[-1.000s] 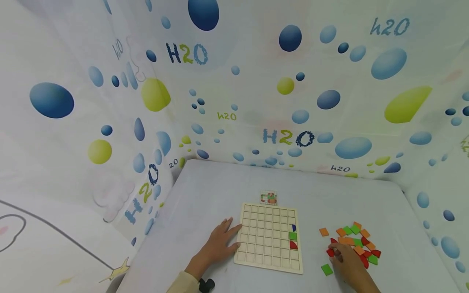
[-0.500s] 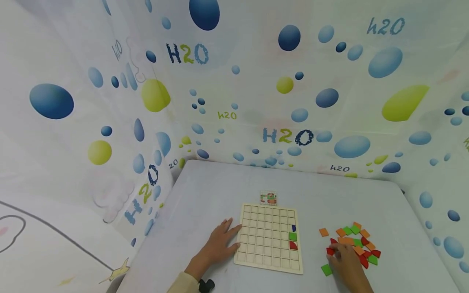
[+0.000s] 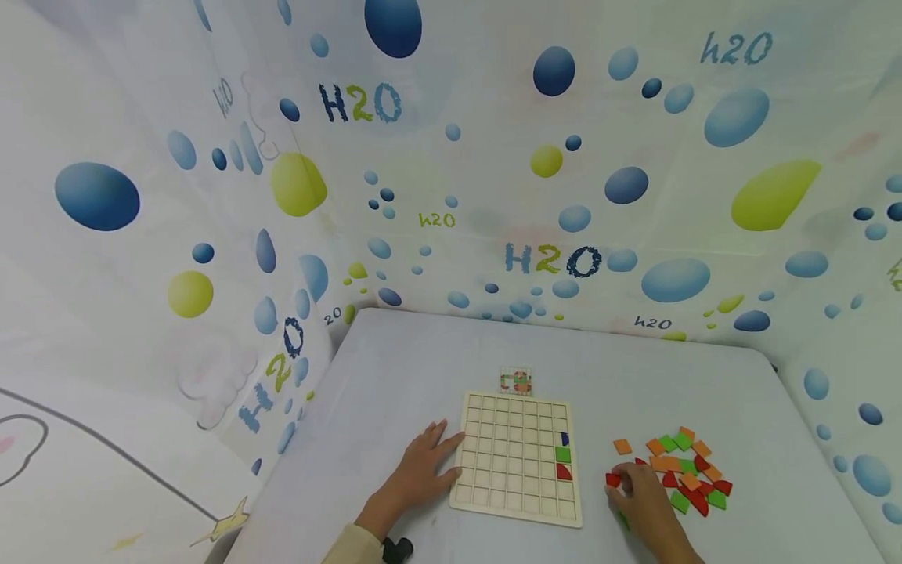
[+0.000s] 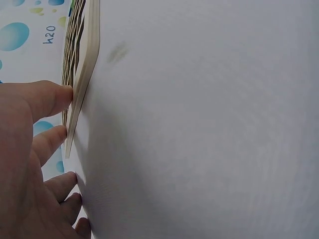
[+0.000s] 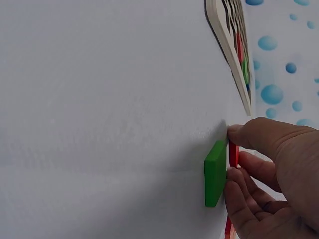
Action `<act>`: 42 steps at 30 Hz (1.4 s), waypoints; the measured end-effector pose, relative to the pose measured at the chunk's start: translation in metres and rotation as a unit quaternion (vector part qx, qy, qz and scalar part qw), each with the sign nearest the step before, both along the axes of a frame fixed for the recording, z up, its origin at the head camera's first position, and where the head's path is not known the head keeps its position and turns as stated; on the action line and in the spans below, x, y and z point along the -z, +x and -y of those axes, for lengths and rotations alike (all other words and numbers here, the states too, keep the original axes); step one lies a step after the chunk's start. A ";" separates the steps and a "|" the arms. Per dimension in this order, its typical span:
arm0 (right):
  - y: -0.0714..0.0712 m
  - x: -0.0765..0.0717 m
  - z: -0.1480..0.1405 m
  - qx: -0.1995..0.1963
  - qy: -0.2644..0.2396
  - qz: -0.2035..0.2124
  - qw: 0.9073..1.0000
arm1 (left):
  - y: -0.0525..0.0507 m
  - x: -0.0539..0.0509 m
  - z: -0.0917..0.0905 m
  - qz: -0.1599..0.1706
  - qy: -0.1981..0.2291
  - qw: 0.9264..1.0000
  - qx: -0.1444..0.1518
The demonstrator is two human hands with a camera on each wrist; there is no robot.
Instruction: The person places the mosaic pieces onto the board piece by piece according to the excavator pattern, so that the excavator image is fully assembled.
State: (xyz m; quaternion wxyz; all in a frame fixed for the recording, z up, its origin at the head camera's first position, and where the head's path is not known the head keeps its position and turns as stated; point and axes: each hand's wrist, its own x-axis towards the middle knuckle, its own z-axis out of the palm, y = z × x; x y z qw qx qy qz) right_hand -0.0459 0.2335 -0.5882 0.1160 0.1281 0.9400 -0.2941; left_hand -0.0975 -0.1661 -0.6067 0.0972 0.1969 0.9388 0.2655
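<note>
Left hand: the left hand (image 3: 423,468) lies with fingers spread and relaxed, holding nothing; its thumb and index fingertip touch the near-left edge of the board.
Grid board: the pale wooden board (image 3: 507,495) lies flat between the two hands, just right of the left hand and a little apart from the right.
Filled cells: in the column closest to the right hand, a blue piece (image 3: 564,439), a green square (image 3: 563,454) and a red piece (image 3: 564,471) sit in a row.
Right hand: the right hand (image 3: 644,497) is nearly closed, thumb and fingers pinching a red tile (image 3: 613,479) at its left side.
Green tile: one green tile (image 5: 215,174) lies just beside the right hand's fingers.
Loose pieces: right of that hand spreads a pile of orange, green and red pieces (image 3: 694,470); a lone orange tile (image 3: 622,446) lies beyond its fingertips.
Pattern card: a small printed card (image 3: 516,381) lies beyond both hands, near the board's far edge.
</note>
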 end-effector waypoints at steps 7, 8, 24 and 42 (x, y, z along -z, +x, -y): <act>-0.002 0.000 0.008 -0.006 0.013 -0.002 1.000 | 0.000 0.001 0.000 0.004 -0.005 1.000 -0.001; -0.002 0.000 0.008 -0.007 0.015 -0.004 1.000 | 0.000 0.001 0.000 0.003 -0.005 1.000 0.000; 0.008 -0.005 0.037 -0.002 -0.015 -0.011 1.000 | -0.001 0.002 0.000 0.004 -0.005 1.000 0.003; 0.029 0.001 0.082 -0.043 0.027 -0.103 0.993 | -0.001 0.002 0.000 -0.002 -0.005 1.000 0.002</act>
